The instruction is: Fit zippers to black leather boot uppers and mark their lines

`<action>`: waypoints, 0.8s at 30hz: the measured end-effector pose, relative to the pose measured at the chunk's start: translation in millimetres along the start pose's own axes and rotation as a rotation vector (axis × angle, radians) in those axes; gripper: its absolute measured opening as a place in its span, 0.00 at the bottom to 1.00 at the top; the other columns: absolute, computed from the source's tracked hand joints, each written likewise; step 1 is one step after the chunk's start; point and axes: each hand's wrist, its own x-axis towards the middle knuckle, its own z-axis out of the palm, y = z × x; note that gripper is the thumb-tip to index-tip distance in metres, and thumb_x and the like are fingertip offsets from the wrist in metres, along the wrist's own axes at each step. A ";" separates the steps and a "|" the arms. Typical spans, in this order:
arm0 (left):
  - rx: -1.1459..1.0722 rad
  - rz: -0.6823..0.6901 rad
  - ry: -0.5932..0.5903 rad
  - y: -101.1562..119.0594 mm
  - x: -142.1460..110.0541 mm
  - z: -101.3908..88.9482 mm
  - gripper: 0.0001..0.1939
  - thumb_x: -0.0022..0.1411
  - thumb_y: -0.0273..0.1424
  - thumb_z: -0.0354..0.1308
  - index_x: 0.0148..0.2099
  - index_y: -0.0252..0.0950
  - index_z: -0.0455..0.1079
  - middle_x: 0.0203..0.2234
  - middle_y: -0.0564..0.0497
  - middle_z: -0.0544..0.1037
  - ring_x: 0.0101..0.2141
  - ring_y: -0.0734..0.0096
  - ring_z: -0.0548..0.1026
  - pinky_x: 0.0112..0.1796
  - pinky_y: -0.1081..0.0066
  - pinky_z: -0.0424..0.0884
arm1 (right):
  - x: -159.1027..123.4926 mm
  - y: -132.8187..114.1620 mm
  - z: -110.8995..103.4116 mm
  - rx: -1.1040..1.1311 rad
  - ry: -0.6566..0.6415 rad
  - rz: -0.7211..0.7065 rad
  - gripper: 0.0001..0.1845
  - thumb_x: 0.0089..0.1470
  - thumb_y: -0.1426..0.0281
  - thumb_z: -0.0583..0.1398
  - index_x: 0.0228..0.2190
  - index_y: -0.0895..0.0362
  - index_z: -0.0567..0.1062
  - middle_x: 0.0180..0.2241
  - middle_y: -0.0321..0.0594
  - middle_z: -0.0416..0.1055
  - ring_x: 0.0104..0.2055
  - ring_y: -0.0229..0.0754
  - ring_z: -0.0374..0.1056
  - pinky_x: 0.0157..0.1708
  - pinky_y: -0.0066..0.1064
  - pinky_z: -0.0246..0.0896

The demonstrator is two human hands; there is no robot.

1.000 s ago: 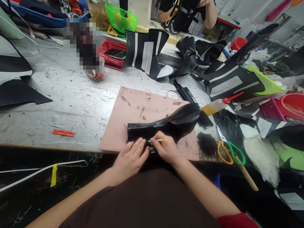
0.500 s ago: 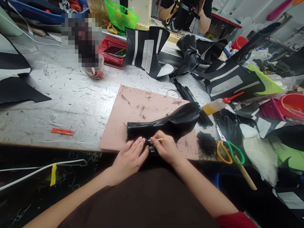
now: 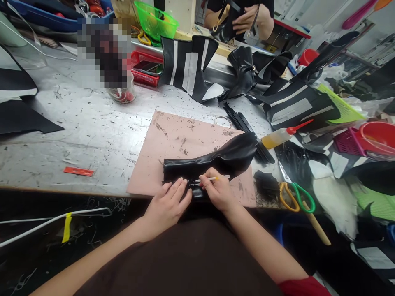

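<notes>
A black leather boot upper [image 3: 212,158] lies across the pink board in front of me, with its near edge at my body. My left hand [image 3: 168,203] rests on that near edge, fingers stretched out and flat on the leather. In a pinch, my right hand [image 3: 217,191] holds a slim pen [image 3: 212,179] with a pale, yellow-marked shaft. Its tip points left along the leather seam, just right of my left fingertips. I cannot make out exactly where the tip touches.
The pink board [image 3: 143,164] lies at the table edge. Scissors [image 3: 294,195], a glue bottle [image 3: 279,137] and black strips [image 3: 243,127] are on the right. Boot uppers [image 3: 168,61] stand behind. An orange-red strip [image 3: 78,171] lies left. Another person's hand [image 3: 247,20] holds a boot across the table.
My right hand has slid slightly right along the seam with the pen, away from my left fingers. My left hand stays put. Across the table, the other person's hand has moved onto the boot.
</notes>
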 end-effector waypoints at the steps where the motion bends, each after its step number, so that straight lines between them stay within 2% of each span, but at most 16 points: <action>1: -0.003 -0.001 0.009 0.1 -0.1 0.4 0.14 0.58 0.31 0.50 0.46 0.37 0.68 0.48 0.43 0.71 0.50 0.61 0.67 0.47 0.63 0.58 | -0.1 0.3 0.1 0.002 -0.005 -0.001 0.11 0.55 0.65 0.52 0.23 0.54 0.63 0.21 0.35 0.70 0.23 0.36 0.68 0.25 0.26 0.60; 24: -0.016 -0.002 0.027 -0.2 -1.2 2.9 0.14 0.58 0.30 0.50 0.46 0.36 0.67 0.48 0.42 0.71 0.50 0.61 0.67 0.47 0.62 0.58 | -0.5 1.0 2.1 -0.108 0.000 -0.069 0.12 0.55 0.65 0.51 0.22 0.55 0.65 0.20 0.34 0.69 0.22 0.35 0.65 0.24 0.24 0.57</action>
